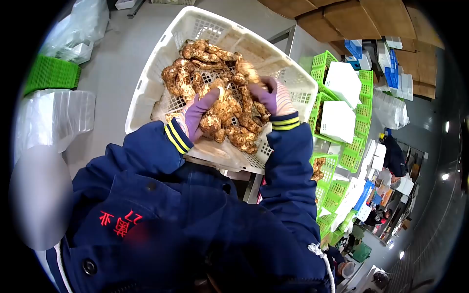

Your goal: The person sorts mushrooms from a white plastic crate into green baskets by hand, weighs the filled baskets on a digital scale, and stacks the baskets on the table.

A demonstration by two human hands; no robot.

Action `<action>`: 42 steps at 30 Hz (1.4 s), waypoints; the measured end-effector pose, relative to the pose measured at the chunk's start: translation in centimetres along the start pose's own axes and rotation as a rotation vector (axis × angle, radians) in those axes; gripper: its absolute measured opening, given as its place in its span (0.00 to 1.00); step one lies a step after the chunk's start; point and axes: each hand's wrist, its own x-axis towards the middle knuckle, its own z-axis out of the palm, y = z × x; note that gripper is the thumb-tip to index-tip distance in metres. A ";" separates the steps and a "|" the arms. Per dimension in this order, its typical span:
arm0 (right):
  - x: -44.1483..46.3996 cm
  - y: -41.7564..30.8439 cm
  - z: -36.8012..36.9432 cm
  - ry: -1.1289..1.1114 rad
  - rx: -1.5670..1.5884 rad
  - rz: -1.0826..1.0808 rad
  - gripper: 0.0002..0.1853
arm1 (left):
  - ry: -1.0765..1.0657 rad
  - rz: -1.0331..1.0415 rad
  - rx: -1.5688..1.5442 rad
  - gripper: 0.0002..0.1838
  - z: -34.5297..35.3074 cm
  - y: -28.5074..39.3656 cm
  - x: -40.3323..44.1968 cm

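A white slatted plastic basket (pixel 161 58) stands in front of me with several thick, brown-and-cream mushrooms (pixel 183 80) in it. My left hand (pixel 198 115), in a purple glove, is closed against a large mushroom (pixel 225 105) near the basket's middle; its lower fingers are partly hidden. My right hand (pixel 267 95), gloved the same way, has its fingers curled round another mushroom (pixel 249 72), which looks blurred by motion. More mushrooms (pixel 240 137) lie below and between the two hands, on the near side of the basket.
To the right stand green crates (pixel 354 154), some with white foam boxes (pixel 338 120) on top. Cardboard boxes (pixel 349 19) are stacked at the upper right. Green trays (pixel 51 73) and plastic-wrapped stacks (pixel 58 117) sit at left. Other people work at the far right.
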 end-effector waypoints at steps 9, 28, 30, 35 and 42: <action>2.0 0.9 4.3 -0.043 -1.089 0.293 0.31 | -0.066 -0.051 -0.178 0.23 -1.0 0.5 -0.3; -23.7 6.4 -3.9 0.409 0.863 -0.246 0.28 | -0.320 -0.540 0.661 0.25 9.3 -10.4 2.4; -27.8 8.9 -6.3 0.728 0.736 -0.187 0.28 | -0.428 -0.609 0.735 0.25 12.7 -15.6 3.7; -33.8 14.7 -10.6 1.298 0.645 -0.066 0.24 | -0.579 -0.810 0.810 0.22 16.1 -29.8 7.8; -39.7 28.5 -12.7 1.367 0.567 0.041 0.20 | -0.331 -0.764 1.195 0.36 15.6 -34.3 7.3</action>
